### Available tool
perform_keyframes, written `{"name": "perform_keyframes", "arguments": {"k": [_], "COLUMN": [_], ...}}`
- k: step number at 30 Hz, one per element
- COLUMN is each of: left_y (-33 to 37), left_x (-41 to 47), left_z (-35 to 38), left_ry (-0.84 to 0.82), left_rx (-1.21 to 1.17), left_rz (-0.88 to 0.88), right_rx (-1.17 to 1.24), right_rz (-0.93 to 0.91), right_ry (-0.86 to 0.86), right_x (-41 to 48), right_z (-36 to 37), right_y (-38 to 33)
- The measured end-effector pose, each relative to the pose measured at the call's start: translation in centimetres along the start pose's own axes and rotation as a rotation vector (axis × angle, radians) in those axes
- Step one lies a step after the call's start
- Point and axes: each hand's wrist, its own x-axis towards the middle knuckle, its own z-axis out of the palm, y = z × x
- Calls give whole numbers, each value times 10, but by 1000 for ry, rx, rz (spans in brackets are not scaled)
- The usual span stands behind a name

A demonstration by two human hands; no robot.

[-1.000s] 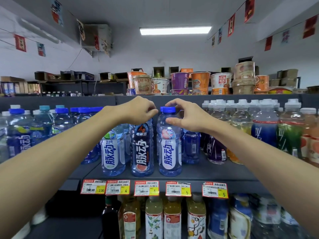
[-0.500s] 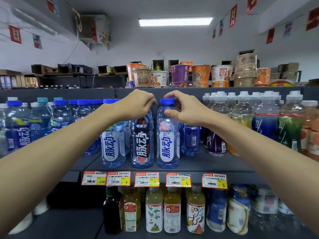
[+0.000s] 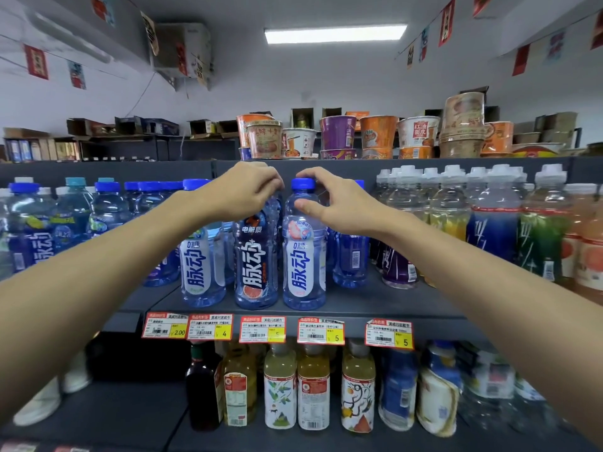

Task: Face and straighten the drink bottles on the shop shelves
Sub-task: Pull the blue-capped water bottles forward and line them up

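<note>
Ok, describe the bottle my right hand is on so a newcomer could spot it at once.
Find the grey middle shelf under the noodle cups. Of three bottles at its front edge, the right hand grips the top of the rightmost, the white-label bottle. Unlike the dark-label bottle beside it, its label is white with blue characters and a pink badge on top.

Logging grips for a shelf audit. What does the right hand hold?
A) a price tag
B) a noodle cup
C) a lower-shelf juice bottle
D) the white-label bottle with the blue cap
D: the right hand pinches the white-label bottle under its blue cap; the left hand grips the dark-label bottle beside it.
</note>
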Motion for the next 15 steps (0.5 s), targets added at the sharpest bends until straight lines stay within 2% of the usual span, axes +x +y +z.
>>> {"name": "perform_keyframes", "arguments": {"k": [6, 15], "left_y": [-7, -3], "left_x": [-12, -20], "left_z": [1, 10], "left_ry": [-43, 47], "left_rx": [12, -60], "left_rz": [-66, -93], "right_rx": [-26, -45], "right_rz": [-25, -41], "right_ry": [-25, 6], "right_x": [0, 0], "right_z": [-1, 4], "right_y": [3, 2]}}
